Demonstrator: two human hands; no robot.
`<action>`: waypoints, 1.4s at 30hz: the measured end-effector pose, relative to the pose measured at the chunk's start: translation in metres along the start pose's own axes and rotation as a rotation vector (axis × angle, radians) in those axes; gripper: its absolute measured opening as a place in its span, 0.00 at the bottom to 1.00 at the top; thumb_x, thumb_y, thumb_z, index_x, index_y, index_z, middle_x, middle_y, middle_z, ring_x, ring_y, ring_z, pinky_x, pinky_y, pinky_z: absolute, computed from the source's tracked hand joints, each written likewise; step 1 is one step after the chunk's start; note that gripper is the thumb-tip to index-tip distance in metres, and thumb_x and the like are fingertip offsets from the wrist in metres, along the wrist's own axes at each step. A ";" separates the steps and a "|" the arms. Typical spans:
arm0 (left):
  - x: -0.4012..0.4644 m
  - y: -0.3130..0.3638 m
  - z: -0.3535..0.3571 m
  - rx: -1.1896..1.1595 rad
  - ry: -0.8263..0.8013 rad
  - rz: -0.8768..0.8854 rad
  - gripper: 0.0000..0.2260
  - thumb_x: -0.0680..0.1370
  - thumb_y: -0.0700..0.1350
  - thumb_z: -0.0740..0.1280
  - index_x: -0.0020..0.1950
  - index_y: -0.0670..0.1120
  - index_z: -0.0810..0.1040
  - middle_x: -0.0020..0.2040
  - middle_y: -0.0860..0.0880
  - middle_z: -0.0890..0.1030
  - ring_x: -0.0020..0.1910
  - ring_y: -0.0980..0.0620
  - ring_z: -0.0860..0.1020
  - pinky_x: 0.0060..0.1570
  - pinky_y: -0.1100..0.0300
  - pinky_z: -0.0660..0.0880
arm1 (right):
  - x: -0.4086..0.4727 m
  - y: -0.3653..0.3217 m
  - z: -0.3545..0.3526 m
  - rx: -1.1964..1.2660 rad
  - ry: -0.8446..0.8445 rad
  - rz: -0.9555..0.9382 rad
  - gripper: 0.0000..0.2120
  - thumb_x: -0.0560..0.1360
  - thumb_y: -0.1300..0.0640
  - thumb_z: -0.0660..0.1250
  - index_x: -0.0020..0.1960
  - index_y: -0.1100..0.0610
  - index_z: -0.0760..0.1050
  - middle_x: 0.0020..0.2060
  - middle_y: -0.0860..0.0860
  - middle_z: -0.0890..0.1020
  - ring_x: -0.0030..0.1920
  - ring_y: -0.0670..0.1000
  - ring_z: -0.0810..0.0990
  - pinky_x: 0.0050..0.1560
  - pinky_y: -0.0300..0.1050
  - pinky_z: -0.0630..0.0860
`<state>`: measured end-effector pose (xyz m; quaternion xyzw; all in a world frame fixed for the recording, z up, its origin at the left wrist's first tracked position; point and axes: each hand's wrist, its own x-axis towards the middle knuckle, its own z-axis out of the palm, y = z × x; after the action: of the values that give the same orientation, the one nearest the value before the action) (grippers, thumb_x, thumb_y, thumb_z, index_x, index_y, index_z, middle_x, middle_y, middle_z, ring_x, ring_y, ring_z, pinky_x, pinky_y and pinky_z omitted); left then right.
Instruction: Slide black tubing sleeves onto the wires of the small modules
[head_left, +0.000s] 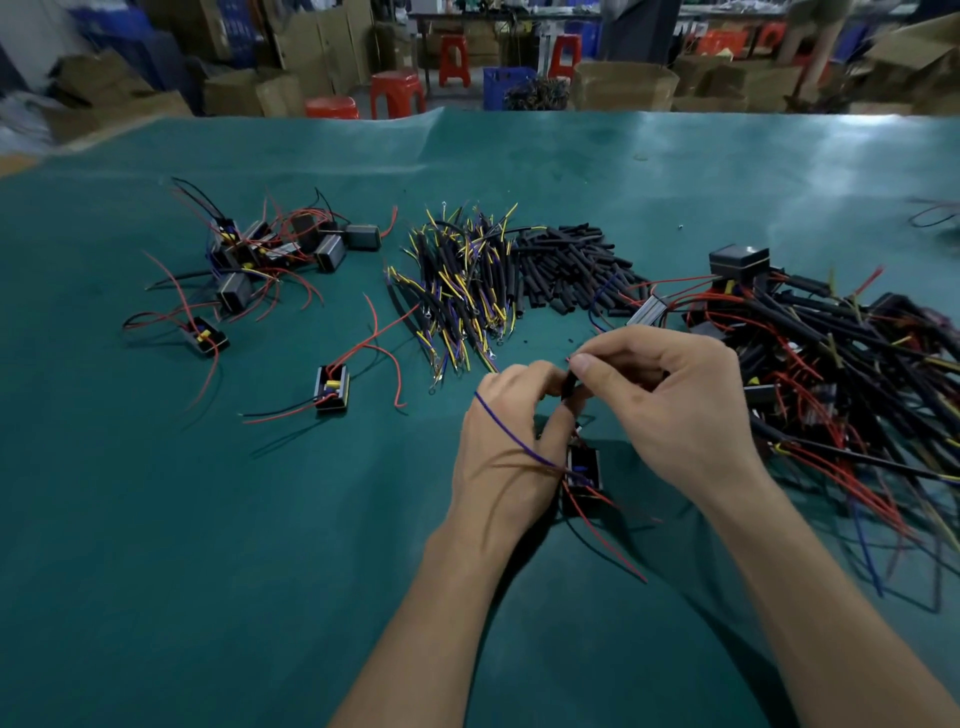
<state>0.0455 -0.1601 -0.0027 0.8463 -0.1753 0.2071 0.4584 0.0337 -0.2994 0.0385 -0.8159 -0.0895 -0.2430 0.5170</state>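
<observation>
A small black module (584, 470) with red, blue and black wires hangs just above the green mat between my hands. My left hand (511, 441) pinches its wires just above the module, and a blue wire runs across the back of that hand. My right hand (670, 400) pinches a short black tubing sleeve (570, 385) between thumb and forefinger, right at my left fingertips. The wire end inside the sleeve is hidden. Loose black sleeves (566, 265) lie in a pile behind my hands.
Bare modules with red wires lie at the left (270, 249), with two single ones nearer (332, 387). Sleeved yellow and blue leads (457, 291) are heaped in the middle. A tangle of sleeved modules (831, 353) fills the right. Red stools and cardboard boxes stand beyond the table.
</observation>
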 end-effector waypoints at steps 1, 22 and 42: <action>0.000 0.000 0.000 -0.001 -0.006 -0.013 0.03 0.76 0.42 0.72 0.47 0.46 0.79 0.44 0.51 0.81 0.47 0.46 0.76 0.47 0.52 0.72 | 0.000 0.000 0.000 -0.012 0.005 -0.013 0.05 0.75 0.63 0.76 0.43 0.54 0.85 0.35 0.46 0.86 0.37 0.48 0.86 0.44 0.55 0.84; 0.004 0.002 0.004 -0.416 -0.131 -0.326 0.11 0.80 0.33 0.66 0.42 0.46 0.69 0.38 0.45 0.84 0.38 0.54 0.82 0.43 0.56 0.77 | 0.007 0.021 -0.016 0.027 -0.083 0.296 0.03 0.72 0.57 0.76 0.44 0.51 0.85 0.36 0.44 0.85 0.37 0.43 0.80 0.41 0.37 0.74; 0.002 -0.001 0.000 -0.565 -0.178 -0.301 0.04 0.75 0.42 0.70 0.45 0.51 0.80 0.37 0.53 0.84 0.39 0.54 0.84 0.43 0.59 0.81 | 0.002 0.015 -0.012 0.005 0.070 0.161 0.04 0.73 0.57 0.78 0.41 0.50 0.85 0.33 0.46 0.86 0.36 0.47 0.85 0.42 0.42 0.80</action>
<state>0.0475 -0.1595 -0.0021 0.7169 -0.1383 0.0054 0.6833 0.0383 -0.3170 0.0315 -0.8101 -0.0062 -0.2288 0.5398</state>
